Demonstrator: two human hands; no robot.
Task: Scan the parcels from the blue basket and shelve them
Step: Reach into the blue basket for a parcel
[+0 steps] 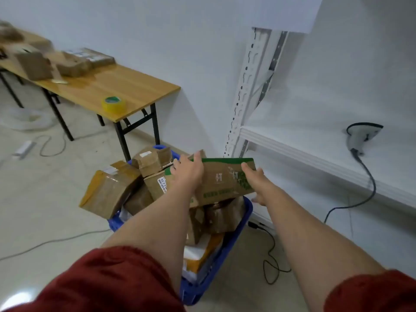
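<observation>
We hold the green-printed carton (225, 179) over the blue basket (238, 224), left hand (189, 171) gripping its 9 o'clock end, right hand (254, 179) its 3 o'clock end. It looks stiff and fairly light, so we judge end grips suit it.

The parcels (33, 64) on the far table (126, 86) are blurred and cut off by the left edge. Of the basket (245, 212) only bits of blue rim show; its load and the forearms hide the rest. The left hand (189, 171) covers the left end of the box (222, 181). The fingers of the right hand (256, 179) mostly vanish behind its right side. The box's green print is too blurred to read. A label (162, 183) by the left wrist is half hidden. The shelf (315, 149) runs off the right edge.
</observation>
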